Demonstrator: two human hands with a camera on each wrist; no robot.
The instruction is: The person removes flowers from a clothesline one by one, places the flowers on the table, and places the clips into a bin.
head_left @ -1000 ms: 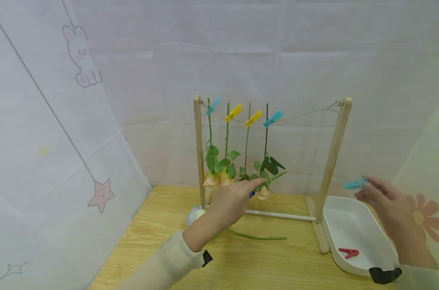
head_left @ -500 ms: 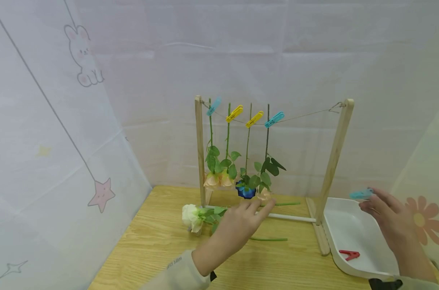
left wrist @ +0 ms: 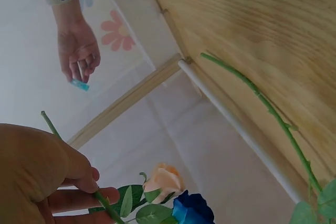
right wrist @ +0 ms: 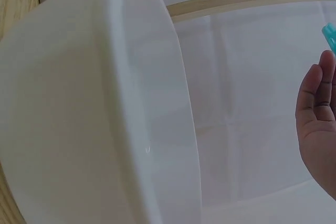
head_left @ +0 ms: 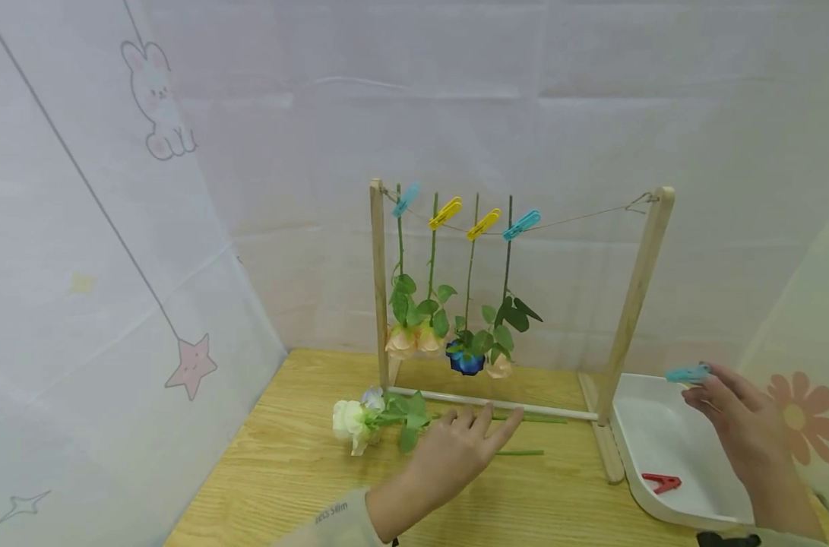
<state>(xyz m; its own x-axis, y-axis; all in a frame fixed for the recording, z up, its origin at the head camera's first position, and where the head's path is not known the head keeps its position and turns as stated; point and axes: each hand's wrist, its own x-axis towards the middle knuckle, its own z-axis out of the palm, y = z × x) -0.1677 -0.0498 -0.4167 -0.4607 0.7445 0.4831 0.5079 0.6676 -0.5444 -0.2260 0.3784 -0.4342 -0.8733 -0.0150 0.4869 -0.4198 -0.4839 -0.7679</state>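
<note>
My left hand [head_left: 458,448] is low over the table. In the left wrist view, its thumb and a finger pinch a green rose stem [left wrist: 52,125]. A white rose [head_left: 351,425] with green leaves lies to the left of that hand, beside a pale bluish bloom [head_left: 372,397]. A second green stem [left wrist: 257,93] rests on the wooden table. My right hand [head_left: 752,418] is raised over the white tray, holding a light blue clothespin [head_left: 688,374] at its fingertips. The right wrist view shows only part of that clothespin and hand.
A wooden frame [head_left: 636,311] carries a string with several roses hanging upside down by blue and yellow clothespins [head_left: 484,225], among them a blue rose [head_left: 466,358]. A red clothespin [head_left: 662,482] lies inside the white tray [head_left: 633,433] at the right.
My left hand has come down from beside the hanging flowers toward the table, the stem lowering with it. The white rose has come into view and shifted left. The right hand has moved slightly right.
</note>
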